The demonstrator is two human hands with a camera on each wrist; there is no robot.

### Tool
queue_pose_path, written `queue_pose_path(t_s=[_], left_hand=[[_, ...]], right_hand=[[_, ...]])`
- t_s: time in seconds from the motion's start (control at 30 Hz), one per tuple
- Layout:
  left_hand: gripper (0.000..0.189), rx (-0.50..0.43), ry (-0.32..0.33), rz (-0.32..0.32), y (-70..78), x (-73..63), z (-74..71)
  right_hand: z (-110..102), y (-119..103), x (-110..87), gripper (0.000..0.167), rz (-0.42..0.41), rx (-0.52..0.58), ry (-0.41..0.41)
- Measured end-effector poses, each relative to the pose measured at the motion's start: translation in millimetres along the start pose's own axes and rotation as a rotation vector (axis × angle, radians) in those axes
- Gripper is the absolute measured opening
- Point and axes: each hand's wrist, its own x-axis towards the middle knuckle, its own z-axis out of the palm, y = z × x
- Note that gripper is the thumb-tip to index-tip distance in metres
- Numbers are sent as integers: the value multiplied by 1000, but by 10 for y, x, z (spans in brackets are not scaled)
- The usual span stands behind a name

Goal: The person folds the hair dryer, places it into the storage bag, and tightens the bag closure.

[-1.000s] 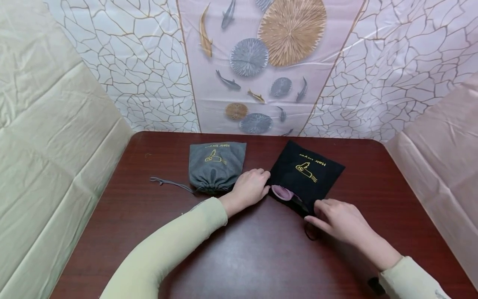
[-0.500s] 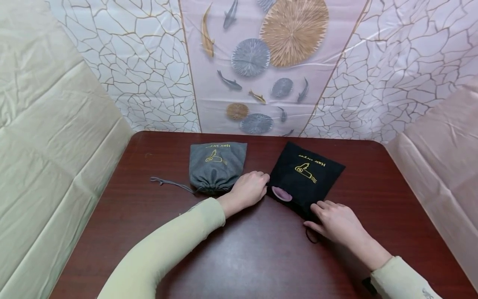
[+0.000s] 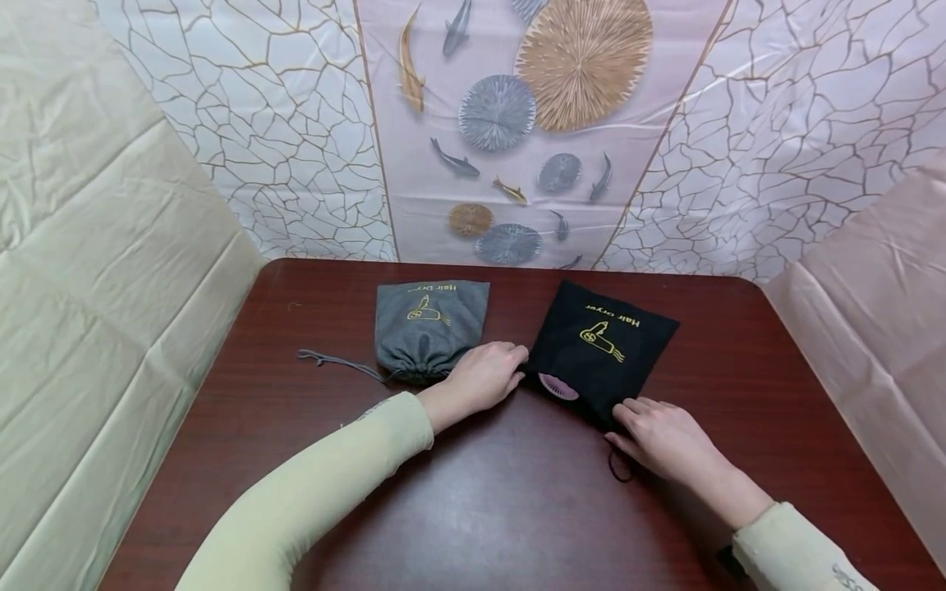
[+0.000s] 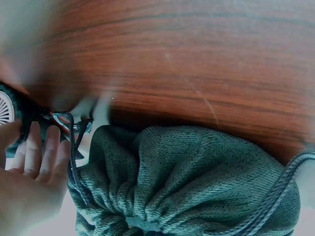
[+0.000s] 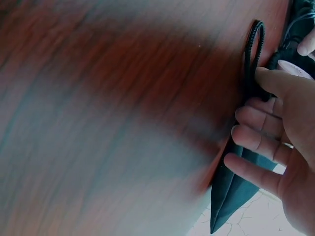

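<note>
A black drawstring bag (image 3: 599, 349) printed "Hair Dryer" lies flat on the table, its mouth toward me. At the mouth's left part shows a pink round grille (image 3: 559, 386); the rest of that item is hidden inside. My left hand (image 3: 488, 376) pinches the left corner of the mouth. The opposite corner is pinched by my right hand (image 3: 665, 435), with a black cord loop (image 5: 253, 46) hanging beside the thumb. Close to my left wrist lies a grey drawstring bag (image 3: 429, 332), gathered at its mouth and bulging in the left wrist view.
From the grey bag, a grey cord (image 3: 336, 359) trails left across the dark red wooden table (image 3: 473, 509). Patterned cloth (image 3: 296, 123) hangs behind the table, with beige cloth (image 3: 89, 287) along the left side and pale cloth on the right.
The black bag has shifted slightly left and toward me with both hands. Its mouth edge has come over more of the pink grille, and the gap beside it has narrowed. The grey bag stays put.
</note>
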Motion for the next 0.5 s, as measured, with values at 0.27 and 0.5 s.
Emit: queue_pose_path(t_s=[0.27, 0.5], left_hand=[[7, 17, -30, 24, -48, -22, -26], [6, 38, -16, 57, -87, -8, -95]], right_hand=[[-23, 5, -59, 32, 5, 57, -35], [-21, 89, -123, 33, 10, 111, -16]])
